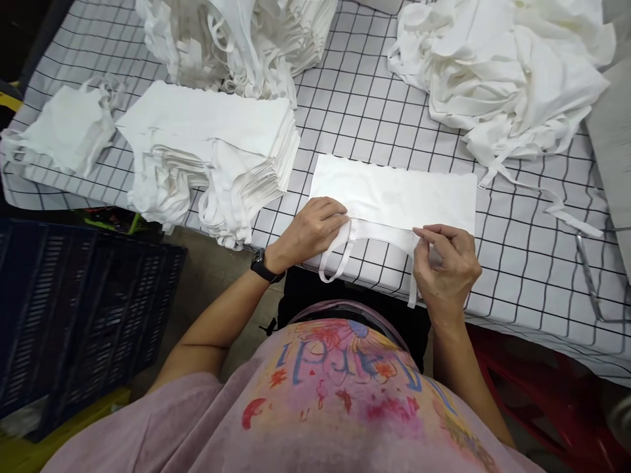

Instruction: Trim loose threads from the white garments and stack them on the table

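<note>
A white strappy top [394,190] lies flat on the checked cloth before me, its wavy hem turned away and its straps toward my body. With fingers pinched together, my left hand [320,226] holds the top's edge beside the left strap [338,266], which loops over the table edge. On the other side, my right hand [446,263] pinches the edge near the right strap [413,286] between thumb and forefinger. That strap hangs down past the table edge. The fingertips partly hide both strap joins.
A neat stack of white tops [211,121] lies to the left, beside a small loose white garment [69,128]. White piles [513,66] are heaped at the back. A thin metal tool [589,279] lies at right. Below stand blue crates [83,309] and a red stool [542,401].
</note>
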The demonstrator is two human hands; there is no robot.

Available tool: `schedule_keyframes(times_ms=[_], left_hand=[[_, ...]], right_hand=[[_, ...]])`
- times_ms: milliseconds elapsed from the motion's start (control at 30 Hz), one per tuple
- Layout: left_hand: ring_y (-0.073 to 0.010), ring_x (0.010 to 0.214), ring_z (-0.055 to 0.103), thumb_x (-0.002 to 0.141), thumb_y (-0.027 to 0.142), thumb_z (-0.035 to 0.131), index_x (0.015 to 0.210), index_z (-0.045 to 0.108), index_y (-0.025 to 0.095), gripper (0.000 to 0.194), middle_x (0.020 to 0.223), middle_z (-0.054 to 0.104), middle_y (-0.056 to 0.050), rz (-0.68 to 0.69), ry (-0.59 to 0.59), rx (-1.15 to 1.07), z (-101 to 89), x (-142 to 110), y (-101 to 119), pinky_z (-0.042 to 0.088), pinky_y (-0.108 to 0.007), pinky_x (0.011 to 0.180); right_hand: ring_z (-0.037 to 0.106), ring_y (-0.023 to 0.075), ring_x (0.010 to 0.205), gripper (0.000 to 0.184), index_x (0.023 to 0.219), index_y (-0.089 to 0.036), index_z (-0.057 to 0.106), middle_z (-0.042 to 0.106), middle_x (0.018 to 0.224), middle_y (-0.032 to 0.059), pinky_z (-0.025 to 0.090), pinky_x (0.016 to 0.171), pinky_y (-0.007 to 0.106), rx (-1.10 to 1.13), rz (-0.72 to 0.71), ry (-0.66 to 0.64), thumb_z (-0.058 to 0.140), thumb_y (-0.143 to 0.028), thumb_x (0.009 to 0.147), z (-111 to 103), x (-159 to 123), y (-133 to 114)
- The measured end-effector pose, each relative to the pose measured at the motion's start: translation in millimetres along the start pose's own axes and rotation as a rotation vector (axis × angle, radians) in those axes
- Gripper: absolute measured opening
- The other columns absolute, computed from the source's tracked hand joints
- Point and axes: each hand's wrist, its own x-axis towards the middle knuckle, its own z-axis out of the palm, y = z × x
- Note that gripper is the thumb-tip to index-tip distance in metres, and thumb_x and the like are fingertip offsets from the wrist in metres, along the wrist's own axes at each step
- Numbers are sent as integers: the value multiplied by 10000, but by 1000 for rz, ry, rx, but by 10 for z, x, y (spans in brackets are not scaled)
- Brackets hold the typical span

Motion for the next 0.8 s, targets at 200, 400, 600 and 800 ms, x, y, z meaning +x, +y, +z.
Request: schedule_keyframes(times_ms=[200, 400, 600, 800], left_hand=[[-204, 1030, 655, 1031, 160, 525, 1035, 680, 155, 155, 1067, 747, -87, -24, 28, 15, -5, 47, -9, 528, -381, 904], [-206, 1005, 629, 1034, 140, 506, 989, 673, 161, 174, 1034, 733, -74, -10, -31, 81, 1, 123, -5, 487, -363, 853], [-213, 992, 607, 1010, 104, 511, 919, 667, 162, 191, 1021, 715, -72, -9, -61, 106, 24, 160, -27, 459, -364, 832], [-217, 990, 611, 993, 123, 531, 917, 665, 162, 159, 1011, 717, -62, -94, -34, 49, 23, 195, -5, 432, -384, 852]], right_hand=[[645, 249, 977, 211, 1103, -235, 747, 685, 1034, 88, 570, 811, 414, 127, -98, -147, 635, -150, 947, 281, 116, -230], [587, 258, 972, 171, 1112, -232, 709, 667, 1078, 101, 537, 850, 429, 103, -172, -297, 587, -207, 995, 474, 303, -358], [547, 259, 921, 111, 1001, -232, 665, 647, 1002, 93, 507, 840, 420, 80, -184, -316, 557, -204, 1004, 549, 371, -355], [547, 273, 957, 76, 961, -223, 617, 609, 1008, 102, 501, 864, 452, 114, -132, -301, 551, -198, 989, 604, 375, -351]])
